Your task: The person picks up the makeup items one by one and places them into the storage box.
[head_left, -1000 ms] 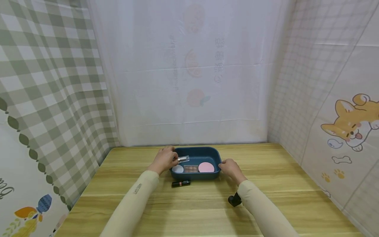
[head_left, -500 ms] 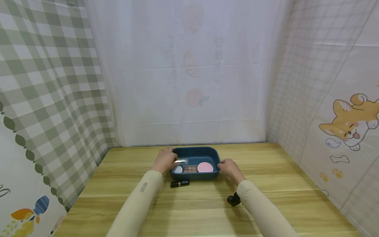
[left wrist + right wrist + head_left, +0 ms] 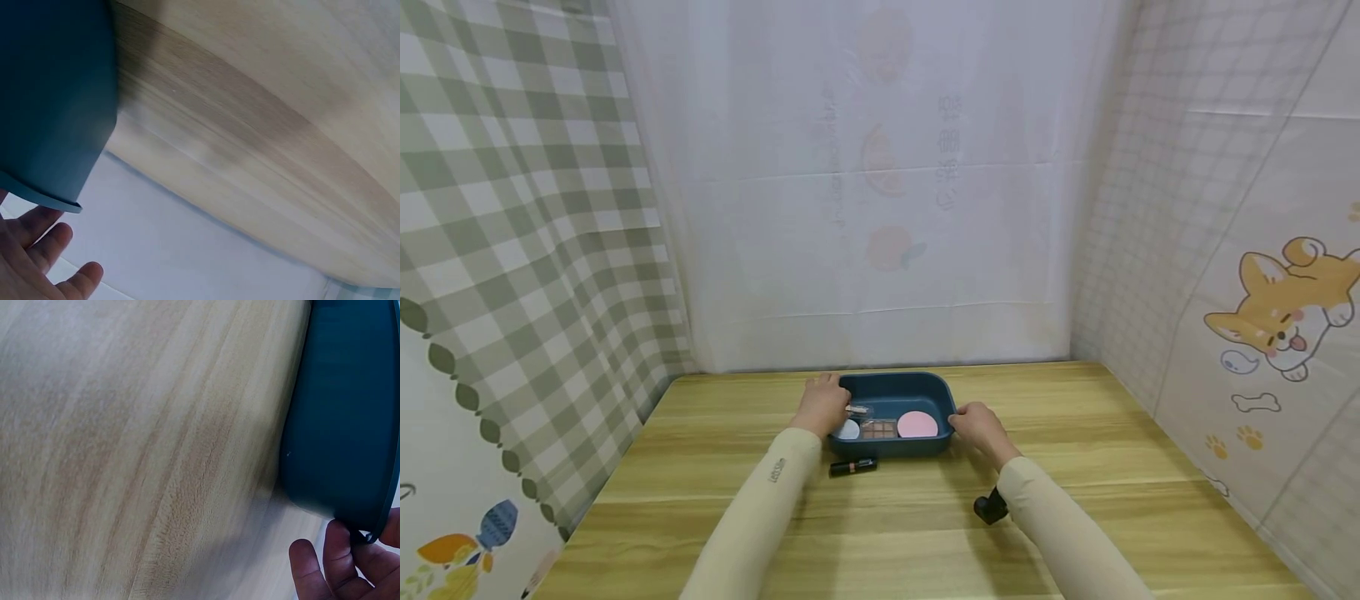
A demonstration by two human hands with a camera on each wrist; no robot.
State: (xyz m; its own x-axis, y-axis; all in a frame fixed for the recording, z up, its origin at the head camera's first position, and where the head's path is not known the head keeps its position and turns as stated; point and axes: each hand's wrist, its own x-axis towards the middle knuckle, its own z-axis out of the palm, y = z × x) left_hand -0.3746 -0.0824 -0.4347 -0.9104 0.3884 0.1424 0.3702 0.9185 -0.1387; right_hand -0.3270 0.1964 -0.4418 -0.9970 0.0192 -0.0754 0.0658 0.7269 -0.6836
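Note:
A dark blue rectangular box point(image 3: 891, 447) stands at the far side of the table. My left hand point(image 3: 823, 406) is over its left rim and pinches the end of a slim clear packet point(image 3: 862, 412) low inside the box. In the left wrist view, several fingers point(image 3: 50, 247) of that hand spread outside the box wall. My right hand point(image 3: 979, 424) grips the box's right front corner, fingers curled at the rim in the right wrist view. Along the box's front lie a white round item point(image 3: 848, 430), an eyeshadow palette point(image 3: 878, 429) and a pink disc point(image 3: 917, 424).
A black lipstick-like tube point(image 3: 853, 467) with a pinkish band lies on the wooden table point(image 3: 902, 533) just before the box. A black device point(image 3: 992, 506) sits under the right wrist. Curtains hang behind the table and at both sides.
My left hand has brought the clear packet lower into the box, turning it flatter along the left side. The right hand has stayed on the box corner.

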